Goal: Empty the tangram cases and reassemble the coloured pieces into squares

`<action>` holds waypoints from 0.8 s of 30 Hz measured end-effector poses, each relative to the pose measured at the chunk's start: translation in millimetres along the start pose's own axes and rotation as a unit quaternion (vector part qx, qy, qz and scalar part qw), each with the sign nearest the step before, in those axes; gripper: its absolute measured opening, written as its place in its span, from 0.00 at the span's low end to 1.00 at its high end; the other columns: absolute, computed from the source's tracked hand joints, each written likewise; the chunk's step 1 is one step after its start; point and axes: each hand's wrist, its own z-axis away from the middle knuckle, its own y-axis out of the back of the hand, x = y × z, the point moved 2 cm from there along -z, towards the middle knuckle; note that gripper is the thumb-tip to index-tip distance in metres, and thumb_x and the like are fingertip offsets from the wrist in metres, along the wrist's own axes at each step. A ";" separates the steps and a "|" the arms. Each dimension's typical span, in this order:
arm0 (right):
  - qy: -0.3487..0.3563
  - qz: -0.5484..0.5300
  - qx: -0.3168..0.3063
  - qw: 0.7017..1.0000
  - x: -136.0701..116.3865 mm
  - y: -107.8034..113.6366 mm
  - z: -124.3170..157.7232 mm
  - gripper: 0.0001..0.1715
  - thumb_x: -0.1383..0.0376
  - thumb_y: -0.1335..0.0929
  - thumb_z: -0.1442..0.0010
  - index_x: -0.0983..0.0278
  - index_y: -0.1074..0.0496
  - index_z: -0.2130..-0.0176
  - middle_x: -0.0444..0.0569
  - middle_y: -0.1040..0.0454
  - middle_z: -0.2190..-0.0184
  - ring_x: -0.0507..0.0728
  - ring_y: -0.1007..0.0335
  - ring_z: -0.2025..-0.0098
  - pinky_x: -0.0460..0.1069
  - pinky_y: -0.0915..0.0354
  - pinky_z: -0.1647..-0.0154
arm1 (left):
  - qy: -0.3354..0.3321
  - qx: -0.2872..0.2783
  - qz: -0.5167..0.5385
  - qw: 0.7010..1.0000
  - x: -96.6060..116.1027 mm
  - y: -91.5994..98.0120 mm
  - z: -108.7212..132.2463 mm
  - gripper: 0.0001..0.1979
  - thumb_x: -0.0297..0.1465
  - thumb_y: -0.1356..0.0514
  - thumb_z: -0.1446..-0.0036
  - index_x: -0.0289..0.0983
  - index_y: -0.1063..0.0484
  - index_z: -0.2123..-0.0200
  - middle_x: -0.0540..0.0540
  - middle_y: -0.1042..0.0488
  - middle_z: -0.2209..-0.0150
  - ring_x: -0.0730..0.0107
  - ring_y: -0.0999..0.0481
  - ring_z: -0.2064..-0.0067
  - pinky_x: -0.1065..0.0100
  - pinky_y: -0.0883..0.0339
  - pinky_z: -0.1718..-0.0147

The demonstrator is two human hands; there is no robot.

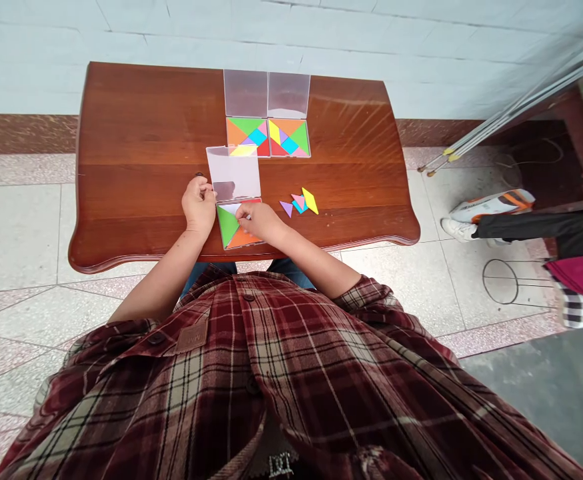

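Observation:
My left hand is beside the left edge of an open tangram case, its fingers curled in near the hinge. What it grips, if anything, is hidden. Over the case, my right hand is closed in a pinch, and its fingers hide whatever lies between them. A green triangle and an orange piece lie in the case. Part of a red piece shows behind my right hand. The clear lid stands open away from me. Loose purple, pink, blue and yellow pieces lie to the right.
Two filled tangram cases, left and right, stand open side by side farther back on the wooden table. A wall runs behind. At the right are crutches, a wire stand and another person's leg.

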 end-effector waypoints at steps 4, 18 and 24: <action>0.067 0.123 0.019 0.990 0.0 9.5 2.6 0.10 0.76 0.36 0.43 0.63 0.29 0.69 0.46 0.24 0.68 0.55 0.28 0.63 0.48 0.36 0.57 | -0.053 -0.009 -0.066 0.996 11.8 23.0 13.7 0.12 0.29 0.48 0.45 0.38 0.33 0.56 0.45 0.26 0.61 0.69 0.24 0.61 0.63 0.26 0.56; 0.115 0.254 0.009 0.960 13.8 -12.2 9.4 0.14 0.69 0.37 0.34 0.64 0.25 0.52 0.54 0.27 0.50 0.57 0.29 0.56 0.48 0.38 0.60 | -0.259 -0.271 -0.357 0.855 42.1 55.6 89.6 0.34 0.51 0.47 0.41 0.32 0.35 0.41 0.31 0.36 0.38 0.42 0.40 0.35 0.44 0.47 0.37; 0.136 0.166 0.054 0.975 27.0 -1.2 10.3 0.14 0.70 0.38 0.36 0.64 0.25 0.55 0.52 0.26 0.53 0.56 0.30 0.52 0.48 0.37 0.53 | -0.265 -0.253 -0.355 0.860 41.0 57.3 90.7 0.31 0.50 0.47 0.40 0.35 0.33 0.42 0.32 0.36 0.38 0.43 0.39 0.35 0.44 0.47 0.36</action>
